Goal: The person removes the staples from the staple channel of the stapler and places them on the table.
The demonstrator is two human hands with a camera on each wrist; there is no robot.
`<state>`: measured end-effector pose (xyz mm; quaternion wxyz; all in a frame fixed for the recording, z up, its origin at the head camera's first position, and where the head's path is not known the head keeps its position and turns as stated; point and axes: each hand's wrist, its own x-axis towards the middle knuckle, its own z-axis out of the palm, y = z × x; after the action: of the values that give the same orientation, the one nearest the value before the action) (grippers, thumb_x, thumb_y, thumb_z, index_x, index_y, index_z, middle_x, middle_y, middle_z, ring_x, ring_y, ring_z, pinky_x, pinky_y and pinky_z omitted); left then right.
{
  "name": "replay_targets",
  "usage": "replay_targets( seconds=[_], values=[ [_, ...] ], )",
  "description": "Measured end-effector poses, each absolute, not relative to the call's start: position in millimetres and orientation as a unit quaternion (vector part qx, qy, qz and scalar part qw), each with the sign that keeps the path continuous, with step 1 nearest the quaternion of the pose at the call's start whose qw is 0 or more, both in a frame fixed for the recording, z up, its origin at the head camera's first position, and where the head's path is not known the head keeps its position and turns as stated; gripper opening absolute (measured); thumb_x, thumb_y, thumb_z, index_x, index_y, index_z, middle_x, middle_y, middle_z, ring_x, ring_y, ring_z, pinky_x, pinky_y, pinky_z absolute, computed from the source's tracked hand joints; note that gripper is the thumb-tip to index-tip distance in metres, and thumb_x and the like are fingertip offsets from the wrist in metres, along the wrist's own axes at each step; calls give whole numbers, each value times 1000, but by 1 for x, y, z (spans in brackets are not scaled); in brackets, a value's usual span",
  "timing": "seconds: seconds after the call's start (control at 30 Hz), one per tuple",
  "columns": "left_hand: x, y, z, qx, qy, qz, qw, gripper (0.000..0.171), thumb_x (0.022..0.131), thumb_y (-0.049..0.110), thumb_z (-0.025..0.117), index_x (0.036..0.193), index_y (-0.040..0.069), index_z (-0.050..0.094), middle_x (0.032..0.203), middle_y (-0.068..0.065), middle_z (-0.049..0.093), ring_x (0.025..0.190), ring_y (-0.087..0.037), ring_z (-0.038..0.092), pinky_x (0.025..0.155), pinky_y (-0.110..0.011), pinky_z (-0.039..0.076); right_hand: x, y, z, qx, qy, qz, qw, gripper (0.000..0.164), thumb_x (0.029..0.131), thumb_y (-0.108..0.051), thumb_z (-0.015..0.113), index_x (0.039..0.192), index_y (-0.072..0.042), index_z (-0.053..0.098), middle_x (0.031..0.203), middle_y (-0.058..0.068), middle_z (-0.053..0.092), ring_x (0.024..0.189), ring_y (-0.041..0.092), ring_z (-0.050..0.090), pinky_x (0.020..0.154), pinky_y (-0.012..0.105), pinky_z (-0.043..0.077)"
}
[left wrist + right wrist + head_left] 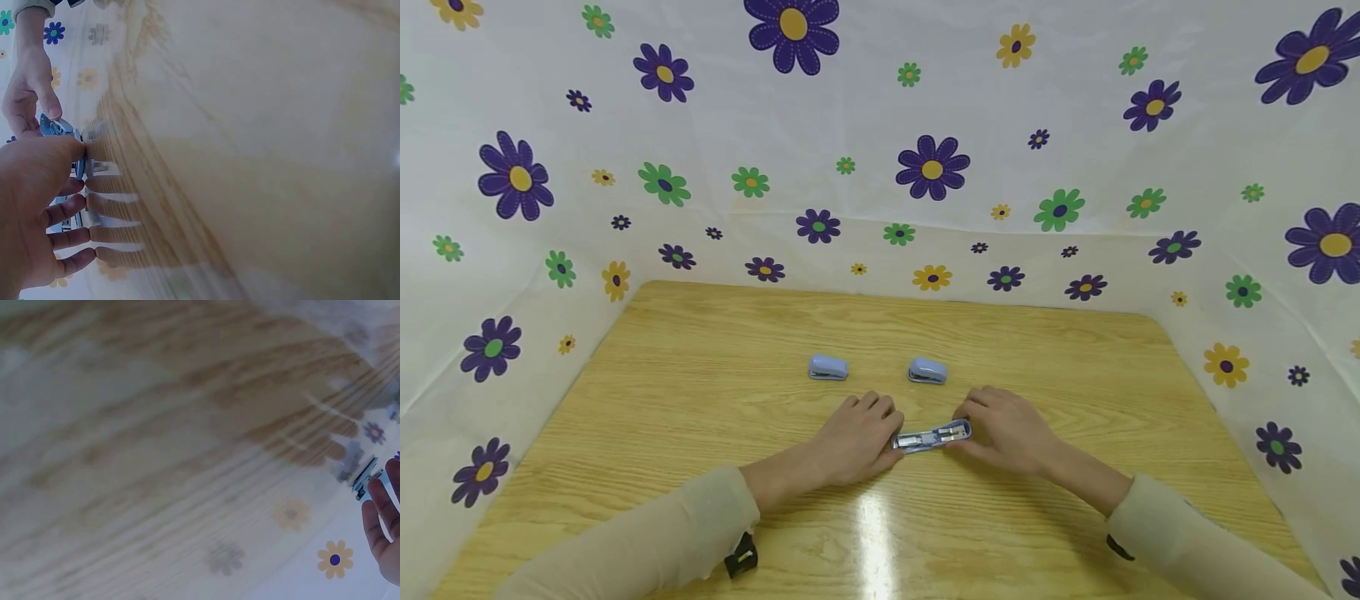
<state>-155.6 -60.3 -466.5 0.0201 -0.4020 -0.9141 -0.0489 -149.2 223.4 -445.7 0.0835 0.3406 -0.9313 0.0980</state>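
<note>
Between the two hands, low over the table, a light blue stapler [931, 437] lies slantwise with its metal inner parts showing upward. The left hand [856, 439] pinches its left end between thumb and fingers, covering that end. At the right end, the thumb and forefinger of the right hand [1009, 429] hold it. The left wrist view shows the left hand [34, 200] in front, with the right hand [31, 94] at the far end of the stapler [56, 125]. Only part of the right hand [387, 531] shows at the edge of the right wrist view.
Behind the hands, two more light blue staplers stand on the wooden table [700, 400], one on the left [828, 367] and one on the right [928, 371]. A white cloth [850, 108] with printed flowers walls in the table's back and sides.
</note>
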Motion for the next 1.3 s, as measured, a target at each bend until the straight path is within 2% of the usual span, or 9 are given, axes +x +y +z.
replay_targets(
  seconds=[0.23, 0.4, 0.57, 0.67, 0.9, 0.97, 1.13, 1.3],
  values=[
    [-155, -57, -463, -400, -916, -30, 19, 34, 104, 53, 60, 110, 20, 62, 116, -1, 63, 103, -20, 57, 88, -39, 52, -147, 225, -446, 325, -939, 90, 72, 33, 88, -48, 84, 105, -20, 76, 97, -9, 69, 87, 7, 60, 81, 33, 57],
    [-155, -56, -464, -399, -916, -25, 28, 35, 104, 54, 60, 107, 20, 62, 112, 0, 62, 99, -19, 56, 85, -37, 51, -144, 223, -439, 312, -938, 108, 105, 40, 85, -43, 87, 111, -14, 77, 104, -2, 72, 92, 14, 65, 79, 34, 59],
    [-155, -55, -465, -393, -918, -32, 40, 34, 103, 54, 62, 103, 19, 61, 105, 0, 62, 94, -19, 55, 80, -35, 49, -137, 215, -431, 289, -933, 157, 148, 31, 86, -31, 88, 106, -11, 77, 100, 1, 73, 90, 17, 66, 73, 31, 59],
    [-156, -54, -465, -390, -919, -33, 45, 34, 102, 54, 62, 101, 19, 61, 103, 1, 62, 93, -18, 55, 79, -35, 49, -131, 207, -427, 262, -932, 205, 143, 24, 87, -24, 87, 104, -9, 78, 95, 2, 73, 86, 17, 67, 67, 26, 57],
    [-155, -53, -466, -388, -920, -33, 52, 35, 102, 54, 63, 99, 19, 61, 100, 0, 61, 90, -18, 54, 76, -33, 47, -119, 190, -421, 151, -926, 345, 35, 11, 95, -17, 79, 101, -8, 80, 89, 1, 79, 72, 7, 66, 63, 21, 54],
    [-155, -53, -466, -387, -920, -34, 55, 35, 102, 53, 63, 98, 19, 61, 98, 1, 60, 89, -18, 53, 75, -33, 47, -118, 187, -420, 115, -913, 391, -12, 11, 97, -17, 77, 101, -7, 80, 88, 5, 79, 69, 9, 67, 61, 21, 53],
    [-155, -53, -467, -387, -919, -35, 60, 35, 101, 53, 64, 98, 18, 60, 98, 1, 60, 89, -18, 53, 75, -33, 46, -117, 177, -424, 45, -855, 504, -114, 20, 99, -13, 73, 106, 5, 77, 92, 21, 79, 70, 22, 75, 63, 29, 63],
    [-155, -52, -469, -386, -920, -37, 54, 34, 102, 53, 63, 99, 18, 61, 99, 0, 60, 90, -18, 54, 76, -33, 47, -118, 168, -429, 12, -817, 556, -155, 25, 101, -11, 70, 111, 12, 74, 96, 25, 79, 75, 22, 79, 70, 36, 66]
  ],
)
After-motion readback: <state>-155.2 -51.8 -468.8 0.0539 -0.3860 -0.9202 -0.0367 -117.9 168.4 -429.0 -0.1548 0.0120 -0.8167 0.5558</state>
